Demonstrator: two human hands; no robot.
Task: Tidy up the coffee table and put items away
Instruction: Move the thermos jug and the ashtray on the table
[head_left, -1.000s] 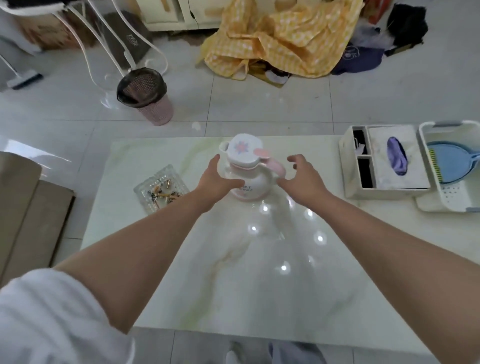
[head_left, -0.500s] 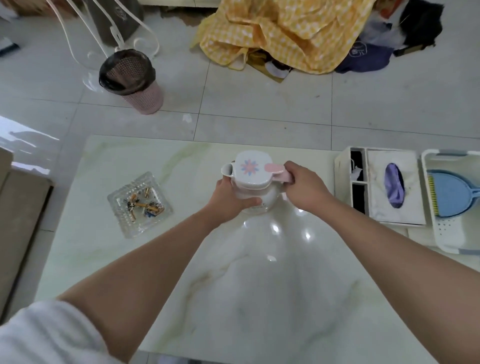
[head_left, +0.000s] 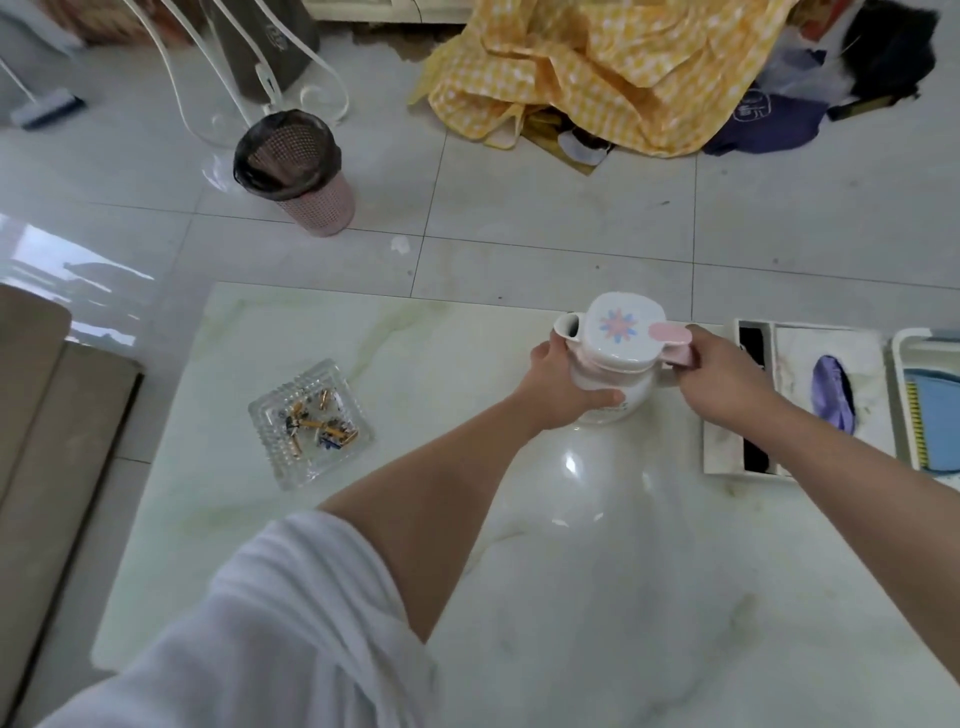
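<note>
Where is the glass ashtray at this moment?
In the head view, the glass ashtray sits on the left part of the coffee table, apart from the left hand and the jug.

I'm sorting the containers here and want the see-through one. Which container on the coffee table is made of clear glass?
The square glass dish, alone at the table's left side, with small orange and blue bits inside. The jug in both hands and the tissue box are opaque white.

I can read no text clearly. The white kettle (head_left: 615, 364) that I hold has small print low on its body, too blurred. The purple bag (head_left: 769, 122) on the floor carries a white logo, also unreadable
</note>
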